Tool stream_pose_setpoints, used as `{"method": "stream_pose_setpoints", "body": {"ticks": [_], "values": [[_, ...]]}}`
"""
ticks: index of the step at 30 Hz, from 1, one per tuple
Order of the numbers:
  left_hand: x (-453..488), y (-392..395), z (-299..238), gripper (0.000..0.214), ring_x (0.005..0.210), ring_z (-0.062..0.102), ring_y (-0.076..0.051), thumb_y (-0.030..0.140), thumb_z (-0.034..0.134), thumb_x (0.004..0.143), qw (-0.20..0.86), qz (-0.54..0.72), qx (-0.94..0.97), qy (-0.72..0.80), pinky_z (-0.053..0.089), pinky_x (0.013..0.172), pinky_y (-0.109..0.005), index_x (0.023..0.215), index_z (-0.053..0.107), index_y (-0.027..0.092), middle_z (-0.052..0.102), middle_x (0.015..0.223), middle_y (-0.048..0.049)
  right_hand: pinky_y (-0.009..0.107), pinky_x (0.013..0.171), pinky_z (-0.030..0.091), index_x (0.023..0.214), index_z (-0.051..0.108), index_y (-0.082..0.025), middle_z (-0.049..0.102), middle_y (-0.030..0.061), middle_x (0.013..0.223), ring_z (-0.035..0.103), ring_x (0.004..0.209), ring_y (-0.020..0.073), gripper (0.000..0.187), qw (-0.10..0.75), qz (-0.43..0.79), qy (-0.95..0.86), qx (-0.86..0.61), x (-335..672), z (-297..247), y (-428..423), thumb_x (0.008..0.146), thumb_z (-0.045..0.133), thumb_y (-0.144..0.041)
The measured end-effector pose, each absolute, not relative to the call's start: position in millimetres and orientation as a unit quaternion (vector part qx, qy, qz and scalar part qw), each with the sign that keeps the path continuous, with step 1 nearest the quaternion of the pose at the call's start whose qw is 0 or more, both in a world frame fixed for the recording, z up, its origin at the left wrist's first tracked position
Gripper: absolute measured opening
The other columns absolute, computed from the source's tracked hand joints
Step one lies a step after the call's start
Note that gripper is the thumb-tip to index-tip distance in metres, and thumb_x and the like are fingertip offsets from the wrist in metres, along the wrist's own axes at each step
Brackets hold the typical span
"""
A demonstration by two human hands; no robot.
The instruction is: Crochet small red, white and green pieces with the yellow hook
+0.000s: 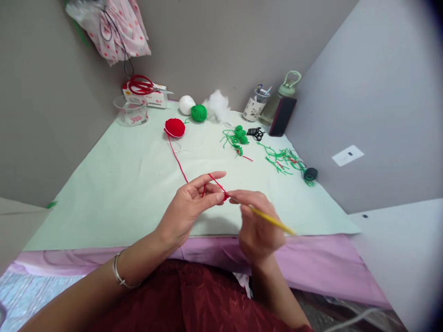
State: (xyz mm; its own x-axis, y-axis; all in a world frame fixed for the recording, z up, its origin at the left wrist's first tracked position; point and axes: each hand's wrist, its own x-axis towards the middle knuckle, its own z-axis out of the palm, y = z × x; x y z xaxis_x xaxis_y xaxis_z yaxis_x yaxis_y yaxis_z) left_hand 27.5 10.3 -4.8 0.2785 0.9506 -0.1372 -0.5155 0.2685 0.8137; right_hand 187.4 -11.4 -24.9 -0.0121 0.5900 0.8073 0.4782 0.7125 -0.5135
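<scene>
Grey partition walls enclosed a work surface covered by a pale green sheet [121, 193], with a lilac cloth along its near edge. The red yarn ball [175, 127] serves as landmark. From it a red strand [178, 161] ran toward the viewer to the left hand [188, 207], which hung above the sheet, well nearer than the ball. The strand passed over the outstretched index finger, apparently to keep it taut and feeding freely. Thumb and another finger pinched a small red piece [225, 197] at the strand's end, steadying it at the tip of the hook. The right hand [258, 226], nearer than the ball and to its right, had its fingers closed on a yellow crochet hook [273, 222]; the shaft slanted away to the right, and the tip met the pinched piece.

Just beyond and right of the ball lay a white ball [186, 104], a green yarn ball [198, 113] and a tuft of white stuffing [217, 105], probably kept back so the centre stayed free. Left of the ball stood a clear cup [131, 111], and beyond it red scissors [141, 85] rested on a box. Farther right of the ball lay green crocheted pieces [240, 134] and green yarn offcuts [284, 160], seemingly set aside from the hands.
</scene>
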Motion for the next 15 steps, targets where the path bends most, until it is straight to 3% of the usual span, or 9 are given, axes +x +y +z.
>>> {"method": "stream_pose_setpoints", "body": {"ticks": [2,4,10,15], "values": [[29,10,-5,0.044,0.087,0.067,-0.014,0.024,0.093,0.076,0.735,0.505,0.316,0.322,0.051,0.091,-0.029,0.119,0.081,0.023,0.074,0.083,0.0008,0.034,0.08,0.064,0.125,0.074,-0.028,0.079,0.0072,0.111,0.076,0.098,0.0209,0.036,0.557,-0.052,-0.743,-0.368,185,-31,-12,0.097,0.066,-0.008],[30,11,-6,0.045,0.087,0.069,-0.015,0.025,0.094,0.075,0.765,0.486,0.287,0.309,0.053,0.092,-0.03,0.118,0.081,0.021,0.076,0.086,-0.0012,0.035,0.082,0.064,0.123,0.077,-0.027,0.077,0.0083,0.115,0.075,0.102,0.0215,0.034,0.563,-0.068,-0.731,-0.381,185,-34,-12,0.096,0.068,-0.007],[28,13,-4,0.037,0.083,0.068,-0.013,0.019,0.089,0.079,0.781,0.478,0.26,0.306,0.056,0.087,-0.028,0.115,0.082,0.018,0.077,0.094,-0.0034,0.031,0.061,0.057,0.103,0.077,-0.026,0.073,0.0015,0.089,0.066,0.065,0.0137,0.021,0.692,0.242,-0.574,-0.366,187,-25,-4,0.104,0.057,-0.019],[31,8,-6,0.032,0.085,0.069,-0.013,0.023,0.088,0.082,0.745,0.485,0.341,0.304,0.054,0.09,-0.028,0.114,0.083,0.021,0.074,0.085,-0.0002,0.034,0.072,0.062,0.103,0.079,-0.027,0.079,0.0036,0.096,0.074,0.089,0.0198,0.018,0.663,0.214,-0.612,-0.375,183,-22,-3,0.101,0.063,-0.019]]}}
